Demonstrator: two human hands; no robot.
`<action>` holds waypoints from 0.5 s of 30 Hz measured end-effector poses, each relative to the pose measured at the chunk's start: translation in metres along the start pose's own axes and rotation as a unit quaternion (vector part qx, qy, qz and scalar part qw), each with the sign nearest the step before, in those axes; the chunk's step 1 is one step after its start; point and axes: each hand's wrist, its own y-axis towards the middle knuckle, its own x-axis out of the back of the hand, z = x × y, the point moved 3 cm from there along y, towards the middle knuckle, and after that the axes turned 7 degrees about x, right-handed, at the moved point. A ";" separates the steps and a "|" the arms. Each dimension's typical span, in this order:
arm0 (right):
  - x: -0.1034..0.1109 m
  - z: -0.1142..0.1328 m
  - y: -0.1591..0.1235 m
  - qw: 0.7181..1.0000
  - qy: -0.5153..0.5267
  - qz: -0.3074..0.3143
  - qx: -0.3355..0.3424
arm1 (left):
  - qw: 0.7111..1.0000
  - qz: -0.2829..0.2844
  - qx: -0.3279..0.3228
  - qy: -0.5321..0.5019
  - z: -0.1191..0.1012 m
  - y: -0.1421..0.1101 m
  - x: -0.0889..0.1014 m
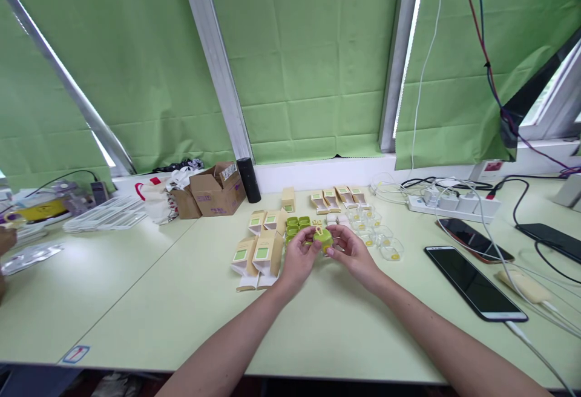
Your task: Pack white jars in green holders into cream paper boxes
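Between my left hand [300, 258] and my right hand [354, 253] is a small green case [324, 236] with a yellow ring on top. The fingers of both hands are closed on its sides, above the table. Just behind my left hand sit several green square cups or covers [293, 223]. Small white pieces [338, 219] lie beyond the case, partly hidden by my fingers. Clear plastic shells with yellow spots [391, 249] stand to the right of my right hand. Open cardboard boxes with green windows [267, 253] are left of my left hand.
More small boxes [338, 197] stand farther back. A brown carton [218, 190] and a black cylinder [249, 180] are near the wall. Phones [475, 282], cables and a white power strip [454, 204] occupy the right side. Another person's hand [5, 241] shows at the far left edge.
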 end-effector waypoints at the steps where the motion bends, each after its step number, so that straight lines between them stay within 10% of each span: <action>1: 0.000 0.001 0.000 1.000 0.004 0.000 0.003 | 1.000 0.002 -0.002 0.000 -0.001 -0.001 0.000; 15: -0.004 0.013 0.002 0.999 0.021 -0.001 0.024 | 0.998 0.055 -0.036 0.016 -0.013 -0.012 -0.007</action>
